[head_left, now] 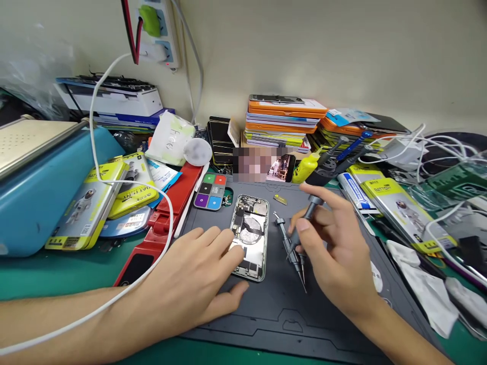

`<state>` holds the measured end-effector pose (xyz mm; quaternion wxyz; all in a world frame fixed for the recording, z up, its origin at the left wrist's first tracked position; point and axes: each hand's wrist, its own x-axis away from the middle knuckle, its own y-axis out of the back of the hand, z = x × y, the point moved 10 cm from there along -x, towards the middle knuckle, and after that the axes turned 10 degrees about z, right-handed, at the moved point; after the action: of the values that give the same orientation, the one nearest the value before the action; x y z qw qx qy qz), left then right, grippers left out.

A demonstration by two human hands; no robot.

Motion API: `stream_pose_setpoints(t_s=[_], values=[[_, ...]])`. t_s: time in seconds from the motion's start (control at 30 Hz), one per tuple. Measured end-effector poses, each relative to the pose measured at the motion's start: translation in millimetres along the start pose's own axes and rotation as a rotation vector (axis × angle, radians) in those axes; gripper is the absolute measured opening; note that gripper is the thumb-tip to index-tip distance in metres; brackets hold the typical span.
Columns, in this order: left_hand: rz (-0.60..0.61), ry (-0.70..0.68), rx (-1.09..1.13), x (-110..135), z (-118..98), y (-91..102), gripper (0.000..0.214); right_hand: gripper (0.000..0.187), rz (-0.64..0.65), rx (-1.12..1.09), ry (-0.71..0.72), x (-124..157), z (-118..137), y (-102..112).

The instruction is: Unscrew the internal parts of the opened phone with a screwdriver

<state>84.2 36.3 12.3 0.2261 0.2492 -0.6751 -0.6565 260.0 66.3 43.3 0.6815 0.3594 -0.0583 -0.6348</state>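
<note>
An opened smartphone (249, 238) lies on the dark grey mat, its inner boards and a round coil showing. My left hand (205, 268) rests at its left edge, the fingertips over that side and the thumb stretched out below, not wrapped round it. My right hand (338, 248) grips a grey precision screwdriver (314, 204) between thumb and fingers, right of the phone and apart from it. Beneath that hand, more slim screwdrivers (286, 239) lie on the mat, partly hidden by the fingers. A small yellowish part (280, 199) sits above them.
A colour-blocked tray (210, 192) stands beyond the phone's left. Behind are a lit phone screen (279, 169), a yellow bottle (305, 167) and stacked orange boxes (285, 106). Battery packs (405, 213) crowd the right. A white cable (170, 223) crosses over my left forearm.
</note>
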Motion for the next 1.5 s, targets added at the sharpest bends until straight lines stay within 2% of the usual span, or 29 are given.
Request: stream_pose_setpoints(t_s=[0.17, 0.3, 0.37, 0.53, 0.7, 0.83, 1.1, 1.23, 1.4, 1.5], values=[[-0.090, 0.042, -0.164, 3.2, 0.9, 9.9, 0.047, 0.045, 0.075, 0.102, 0.080, 4.0, 10.1, -10.9], [-0.075, 0.076, -0.159, 2.2, 3.5, 7.5, 0.064, 0.050, 0.125, 0.101, 0.122, 6.4, 14.2, -19.3], [-0.068, 0.078, -0.154, 1.9, 3.2, 5.2, 0.060, 0.051, 0.138, 0.129, 0.128, 6.5, 15.1, -21.1], [-0.043, 0.056, -0.113, 1.7, 2.4, 0.5, 0.034, 0.051, 0.141, 0.172, 0.128, 5.4, 15.1, -20.4], [0.030, 0.063, -0.048, 0.3, 5.7, -2.4, 0.052, 0.048, 0.120, 0.215, 0.126, 5.8, 16.3, -18.3], [0.060, 0.057, -0.036, -0.1, 5.7, -5.5, 0.061, 0.048, 0.068, 0.117, 0.109, 5.9, 17.8, -10.1], [0.078, -0.043, 0.049, 0.1, 0.9, -10.2, 0.058, 0.054, -0.146, -0.049, 0.111, 0.4, 8.0, 24.4], [0.036, -0.058, 0.098, -0.9, 4.1, -8.6, 0.054, 0.054, -0.148, -0.079, 0.105, 1.2, -1.0, 19.8], [0.084, -0.077, 0.170, 0.9, 5.7, -12.3, 0.091, 0.053, -0.133, -0.089, 0.148, 4.3, 3.7, 10.0], [0.117, -0.088, 0.210, 1.7, 5.0, -11.7, 0.093, 0.052, -0.119, -0.092, 0.180, 6.6, 8.7, 5.2]])
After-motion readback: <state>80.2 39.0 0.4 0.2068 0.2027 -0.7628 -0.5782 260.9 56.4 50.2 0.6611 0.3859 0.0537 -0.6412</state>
